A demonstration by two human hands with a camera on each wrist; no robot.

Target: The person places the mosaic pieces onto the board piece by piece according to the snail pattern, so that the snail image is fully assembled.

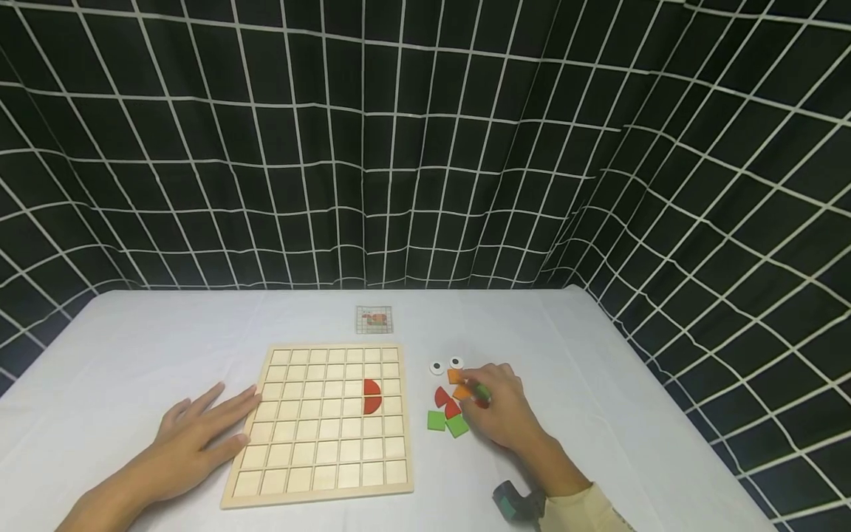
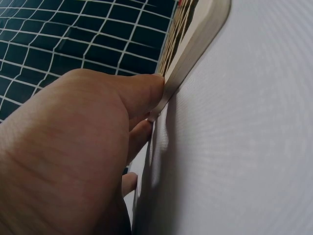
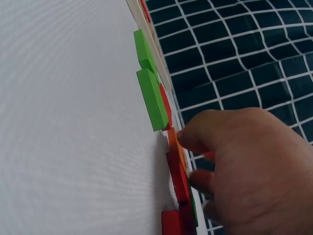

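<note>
My left hand (image 1: 189, 443) lies along the left edge of a square wooden grid board (image 1: 326, 499), its fingers extended and fingertips on the rim. In the left wrist view, the thumb (image 2: 142, 93) meets the board's side. Two red quarter-round pieces (image 1: 371, 405) sit in cells near the board's right side. My right hand (image 1: 501, 410) is over a cluster of small pieces, thumb and index finger apart around an orange piece (image 1: 462, 392). Another orange piece (image 1: 455, 377) is by the index fingertip. Green and red pieces (image 1: 482, 394) lie partly hidden under the hand.
Two white eye discs (image 1: 436, 367) lie behind the cluster. Red wedges (image 1: 442, 397) and two green squares (image 1: 436, 420) are left of the right hand. A small picture card (image 1: 374, 320) lies beyond the board. A dark device (image 1: 515, 502) is by the right wrist. Gridded black curtains surround the table.
</note>
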